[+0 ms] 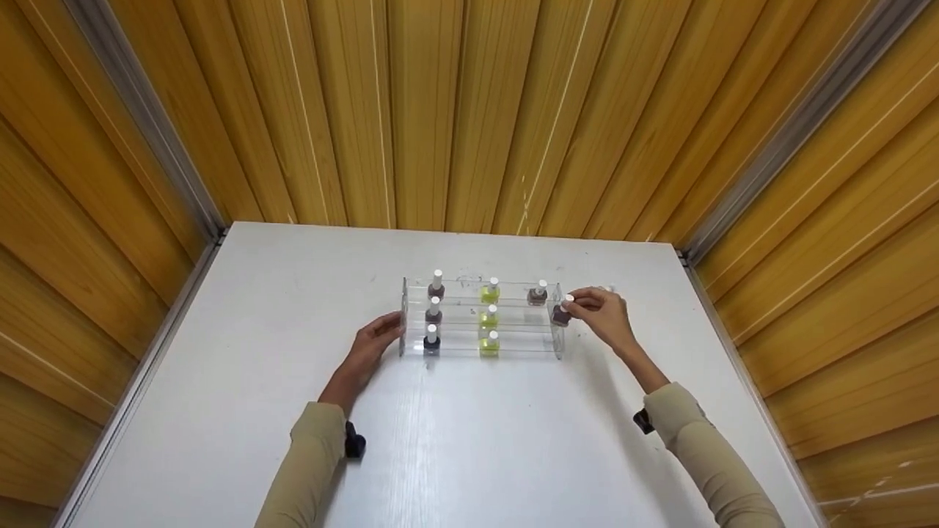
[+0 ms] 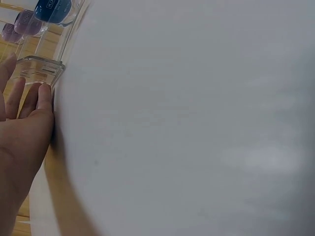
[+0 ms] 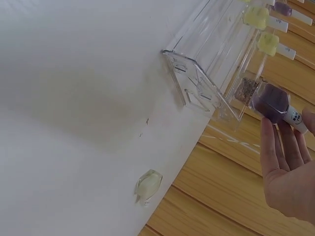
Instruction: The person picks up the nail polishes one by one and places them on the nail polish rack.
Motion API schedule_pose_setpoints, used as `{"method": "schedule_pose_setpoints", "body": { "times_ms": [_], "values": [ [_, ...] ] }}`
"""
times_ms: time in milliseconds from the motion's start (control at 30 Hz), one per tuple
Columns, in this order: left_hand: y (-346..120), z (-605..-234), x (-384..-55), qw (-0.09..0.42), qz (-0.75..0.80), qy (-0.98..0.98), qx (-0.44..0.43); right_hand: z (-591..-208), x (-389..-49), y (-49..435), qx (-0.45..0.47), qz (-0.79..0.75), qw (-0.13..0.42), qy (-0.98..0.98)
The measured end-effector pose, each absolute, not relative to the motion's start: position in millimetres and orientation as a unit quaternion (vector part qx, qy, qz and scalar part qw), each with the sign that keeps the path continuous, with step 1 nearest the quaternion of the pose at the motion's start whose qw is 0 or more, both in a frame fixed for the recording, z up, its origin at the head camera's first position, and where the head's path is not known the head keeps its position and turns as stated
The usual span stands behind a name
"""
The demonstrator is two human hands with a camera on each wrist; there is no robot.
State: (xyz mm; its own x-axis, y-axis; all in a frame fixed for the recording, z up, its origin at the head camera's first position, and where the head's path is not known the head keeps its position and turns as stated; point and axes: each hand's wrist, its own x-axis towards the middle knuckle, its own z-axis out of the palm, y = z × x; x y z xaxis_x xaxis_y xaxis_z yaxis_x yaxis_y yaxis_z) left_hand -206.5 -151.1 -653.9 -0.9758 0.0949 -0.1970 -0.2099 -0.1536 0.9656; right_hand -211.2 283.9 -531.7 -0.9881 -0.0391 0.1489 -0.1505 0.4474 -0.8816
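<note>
A clear three-tier rack [image 1: 522, 345] stands on the white table. In its left column are dark bottles of nail polish, the lowest one a blue bottle [image 2: 53, 10]. Yellow bottles [image 1: 489, 318] fill the middle column, and a brownish glitter bottle [image 1: 537, 296] sits on the top tier at right. With fingers nearly straight, my left hand [image 1: 375, 340] touches the rack's left end panel. My right hand [image 1: 606, 317] pinches a dark purple nail polish bottle [image 3: 270, 102] by its white cap, beside the rack's right end. Whether that bottle touches the rack I cannot tell.
A pale bottle [image 3: 148, 185] lies on the table near its far edge, mostly hidden behind my right hand in the head view. Wood-patterned walls [image 1: 418, 110] enclose the table [image 1: 469, 455] at the back and sides.
</note>
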Motion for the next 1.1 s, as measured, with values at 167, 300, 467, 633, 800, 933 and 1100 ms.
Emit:
{"method": "schedule_pose_setpoints", "body": {
  "times_ms": [167,300,467,633,800,933,1100],
  "values": [
    [-153,-655,-207,0.107,0.754,0.647,-0.043,-536,-214,272,0.061,0.522,0.048,-0.850],
    [-153,-656,-208,0.101,0.753,0.649,-0.042,-542,-217,264,0.058,0.526,0.057,-0.847],
    [-152,-655,-207,0.099,0.758,0.643,-0.048,-550,-223,259,0.056,0.529,0.073,-0.844],
    [-153,-655,-206,0.099,0.758,0.643,-0.047,-556,-226,255,0.040,0.527,0.076,-0.846],
    [-154,-655,-206,0.088,0.763,0.639,-0.040,-563,-229,251,0.048,0.534,0.093,-0.839],
    [-154,-657,-206,0.093,0.765,0.637,-0.040,-570,-228,250,0.048,0.542,0.099,-0.833],
    [-152,-654,-207,0.105,0.752,0.650,-0.047,-575,-228,249,0.036,0.542,0.088,-0.835]
  ]
}}
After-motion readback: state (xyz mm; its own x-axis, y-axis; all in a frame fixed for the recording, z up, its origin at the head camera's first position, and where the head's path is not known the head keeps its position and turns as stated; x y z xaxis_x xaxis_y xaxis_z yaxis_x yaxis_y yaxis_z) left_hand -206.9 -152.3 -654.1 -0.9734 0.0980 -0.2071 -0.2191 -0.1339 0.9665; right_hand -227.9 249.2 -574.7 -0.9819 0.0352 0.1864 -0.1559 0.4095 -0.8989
